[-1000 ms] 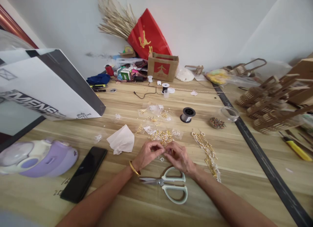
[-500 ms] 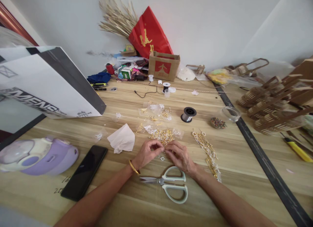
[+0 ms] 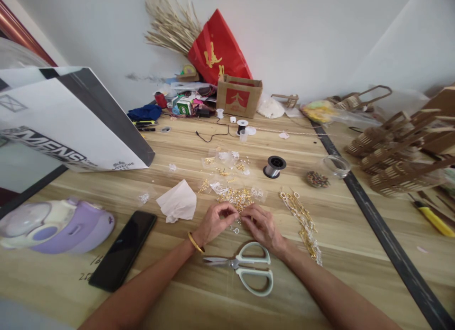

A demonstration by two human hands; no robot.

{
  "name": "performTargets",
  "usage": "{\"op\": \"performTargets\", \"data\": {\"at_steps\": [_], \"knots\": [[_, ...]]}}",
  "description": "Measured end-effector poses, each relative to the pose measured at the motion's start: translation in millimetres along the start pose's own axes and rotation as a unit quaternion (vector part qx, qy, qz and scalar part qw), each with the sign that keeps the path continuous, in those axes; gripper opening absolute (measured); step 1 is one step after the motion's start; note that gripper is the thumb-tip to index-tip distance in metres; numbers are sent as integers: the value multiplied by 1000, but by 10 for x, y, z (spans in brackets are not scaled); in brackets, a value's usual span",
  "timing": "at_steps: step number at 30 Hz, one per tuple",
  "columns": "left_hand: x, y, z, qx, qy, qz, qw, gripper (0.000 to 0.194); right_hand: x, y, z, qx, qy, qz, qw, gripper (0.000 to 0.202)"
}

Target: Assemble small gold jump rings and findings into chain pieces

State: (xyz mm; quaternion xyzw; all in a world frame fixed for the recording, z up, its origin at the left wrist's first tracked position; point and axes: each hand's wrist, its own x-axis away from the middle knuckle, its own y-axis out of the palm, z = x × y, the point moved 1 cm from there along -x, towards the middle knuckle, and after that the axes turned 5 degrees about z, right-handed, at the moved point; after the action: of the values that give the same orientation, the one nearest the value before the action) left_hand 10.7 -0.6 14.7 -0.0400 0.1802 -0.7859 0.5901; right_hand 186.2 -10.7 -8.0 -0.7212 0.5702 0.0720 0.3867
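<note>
The wood-grained table (image 3: pixel 170 292) carries pale-green-handled steel scissors (image 3: pixel 234 263); beyond, left hand (image 3: pixel 215 222) and right hand (image 3: pixel 262 226) stand pinched closed (what they hold, I cannot tell), beside a gold-and-silver metal heap (image 3: pixel 232 196); a silvery ring (image 3: pixel 234 231) shows between them.

the pile of small pieces (image 3: pixel 232 196) mixes gold and silver, and the tangled chains (image 3: pixel 304 223) repeat both colours. a small ring (image 3: pixel 236 231) is silvery. the scissors (image 3: pixel 233 263) pair pale mint handles with grey blades. the bracelet (image 3: pixel 194 242) is yellow gold, the phone (image 3: pixel 122 251) black, the tissue (image 3: pixel 177 201) pinkish white, the bottle (image 3: pixel 71 229) lilac and cream. silvery wire fills a black spool (image 3: pixel 274 167). light wood grain streaks the tabletop (image 3: pixel 170 287) in tan and brown. the red bag (image 3: pixel 231 50) bears gold characters; the brown paper bag (image 3: pixel 256 100) has a red panel.
</note>
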Motion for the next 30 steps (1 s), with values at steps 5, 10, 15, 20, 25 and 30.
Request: {"op": "performTargets", "data": {"at_steps": [5,10,15,20,25,30], "knots": [[18,23,-29,-66,31,19,997,6,-9,-6,28,2,30,35,999,9],[37,39,-50,-214,108,-6,971,4,-28,-20,30,-2,71,76,995,11],[60,60,-67,-312,140,-47,939,9,-24,-15,48,-5,90,87,992,12],[68,77,-71,-355,150,-58,921,16,-23,-13,49,-10,91,88,992,13],[52,52,-49,-349,148,-56,924,13,-30,-19,45,-13,96,91,991,11],[32,17,-54,-286,133,-28,948,12,-30,-22,58,-13,92,90,992,12]]}}
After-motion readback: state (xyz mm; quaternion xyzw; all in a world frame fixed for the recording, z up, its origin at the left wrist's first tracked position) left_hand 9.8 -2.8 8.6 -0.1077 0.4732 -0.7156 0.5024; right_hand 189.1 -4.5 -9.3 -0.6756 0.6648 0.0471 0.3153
